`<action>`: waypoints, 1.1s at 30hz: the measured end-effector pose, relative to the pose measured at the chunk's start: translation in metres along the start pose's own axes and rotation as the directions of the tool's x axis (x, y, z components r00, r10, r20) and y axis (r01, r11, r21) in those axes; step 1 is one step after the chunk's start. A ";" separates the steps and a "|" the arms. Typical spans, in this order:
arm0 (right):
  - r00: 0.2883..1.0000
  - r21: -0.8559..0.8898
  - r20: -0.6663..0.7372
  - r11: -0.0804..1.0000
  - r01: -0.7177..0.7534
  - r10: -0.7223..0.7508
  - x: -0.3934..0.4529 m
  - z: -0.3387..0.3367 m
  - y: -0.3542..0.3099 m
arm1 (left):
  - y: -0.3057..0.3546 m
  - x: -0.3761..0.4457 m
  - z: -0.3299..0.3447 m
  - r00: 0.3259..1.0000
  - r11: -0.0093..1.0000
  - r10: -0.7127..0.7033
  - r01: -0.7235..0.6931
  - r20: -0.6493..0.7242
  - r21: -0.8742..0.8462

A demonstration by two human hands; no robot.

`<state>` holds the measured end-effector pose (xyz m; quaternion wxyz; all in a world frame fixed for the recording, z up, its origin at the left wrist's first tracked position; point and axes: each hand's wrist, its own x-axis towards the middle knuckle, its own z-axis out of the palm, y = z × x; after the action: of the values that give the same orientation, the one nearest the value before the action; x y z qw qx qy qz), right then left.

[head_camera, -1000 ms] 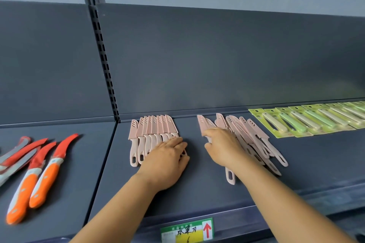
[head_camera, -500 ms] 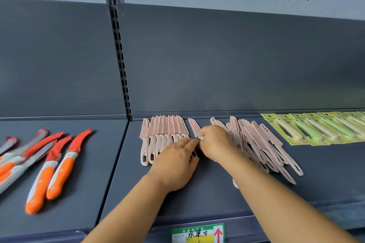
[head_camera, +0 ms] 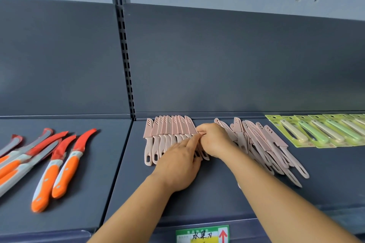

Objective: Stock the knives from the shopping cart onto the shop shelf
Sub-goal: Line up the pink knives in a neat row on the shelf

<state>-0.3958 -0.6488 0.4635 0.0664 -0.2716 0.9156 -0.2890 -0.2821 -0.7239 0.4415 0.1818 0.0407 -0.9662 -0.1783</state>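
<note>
A neat row of pink sheathed knives (head_camera: 167, 129) lies on the dark grey shelf (head_camera: 217, 199), blades toward the back panel. My left hand (head_camera: 177, 165) rests flat on the handles of this row, fingers straight. My right hand (head_camera: 214, 140) pinches one pink knife (head_camera: 191, 127) and holds it against the right end of the row; the hand hides most of its handle. A loose, overlapping pile of pink knives (head_camera: 262, 144) lies just right of my right hand. The shopping cart is out of view.
Several orange-handled knives with red blade covers (head_camera: 65, 163) lie on the left shelf section. Green carded items (head_camera: 316, 132) line the far right. A slotted upright post (head_camera: 124, 55) divides the back panels. A green-and-yellow price label (head_camera: 202, 235) sits on the shelf's front edge.
My right hand carried a pink knife leftward from the loose pile to the right end of the neat row. My left hand stayed on the row's handles. The camera shifted left.
</note>
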 end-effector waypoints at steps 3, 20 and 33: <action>1.000 0.038 0.006 0.999 0.002 -0.003 -0.005 -0.001 0.003 | 0.001 -0.001 0.000 1.000 1.000 -0.004 0.004 0.004 0.013; 0.982 -0.444 -0.163 0.881 -0.163 0.099 -0.025 -0.038 0.033 | 0.002 0.010 -0.001 0.996 0.994 0.038 -0.045 0.076 0.097; 0.975 -0.091 -0.201 0.989 -0.114 0.093 -0.021 -0.030 0.028 | 0.002 0.014 0.006 0.996 0.993 0.013 -0.024 0.088 0.119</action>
<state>-0.3994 -0.6039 0.4722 -0.0233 -0.1967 0.9441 -0.2635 -0.2970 -0.7216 0.4418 0.1383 0.0348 -0.9825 -0.1197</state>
